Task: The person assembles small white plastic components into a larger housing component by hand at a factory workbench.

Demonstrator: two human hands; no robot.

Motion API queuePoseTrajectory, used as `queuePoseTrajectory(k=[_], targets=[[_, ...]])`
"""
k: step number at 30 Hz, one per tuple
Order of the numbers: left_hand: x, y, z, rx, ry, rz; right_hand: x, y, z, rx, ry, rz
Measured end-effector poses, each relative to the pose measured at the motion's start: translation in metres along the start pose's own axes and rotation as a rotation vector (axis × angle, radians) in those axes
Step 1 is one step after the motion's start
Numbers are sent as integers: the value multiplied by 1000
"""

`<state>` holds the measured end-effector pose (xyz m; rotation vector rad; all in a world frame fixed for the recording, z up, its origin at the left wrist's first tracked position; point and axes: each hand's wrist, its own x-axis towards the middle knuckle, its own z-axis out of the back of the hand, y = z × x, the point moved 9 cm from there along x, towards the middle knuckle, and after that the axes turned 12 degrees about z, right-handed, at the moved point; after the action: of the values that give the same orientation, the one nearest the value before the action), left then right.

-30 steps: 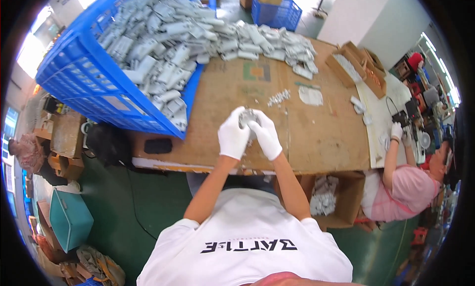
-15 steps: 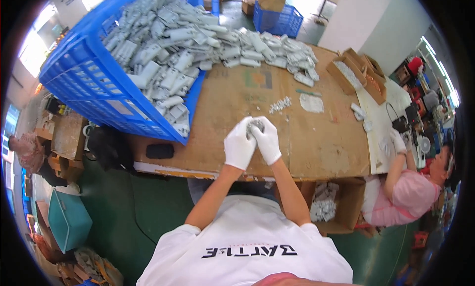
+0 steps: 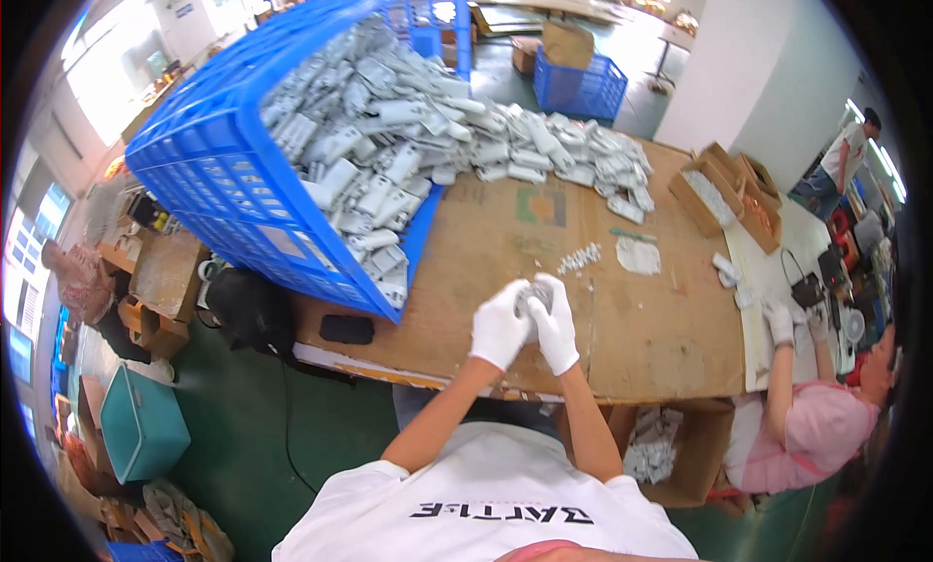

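My white-gloved left hand and right hand meet over the cardboard-covered table, near its front edge. Both sets of fingers are closed around a small grey-white part, mostly hidden by the gloves. Just beyond them lies a little heap of tiny white pieces. To its right are a white flat sheet and a thin green tool. White plastic housings spill from a tipped blue crate across the far side of the table.
A black pouch lies by the front left edge. Cardboard boxes with small parts stand at the far right. Another box of white parts is below the table. A gloved co-worker sits at the right-hand table.
The view has tilted, so the scene sits lower and further right. My hands remain together around the part, with fingers slightly shifted. Another person now shows at the far right.
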<state>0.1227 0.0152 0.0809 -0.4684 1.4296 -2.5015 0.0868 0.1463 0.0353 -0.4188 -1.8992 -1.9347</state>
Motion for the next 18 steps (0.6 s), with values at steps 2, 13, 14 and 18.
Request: queuePoseTrajectory(k=[2,13,14,18], targets=[[13,15,0,3,24,93,-7,23,15,-14,-66,-76],[26,26,-50,-68,342,162,-22,41,40,-918,389,374],[33,20,-26,125,168,39,-12,50,60,-1059,355,376],[54,14,71,1010,-279,70,30,27,207,-1376,64,368]])
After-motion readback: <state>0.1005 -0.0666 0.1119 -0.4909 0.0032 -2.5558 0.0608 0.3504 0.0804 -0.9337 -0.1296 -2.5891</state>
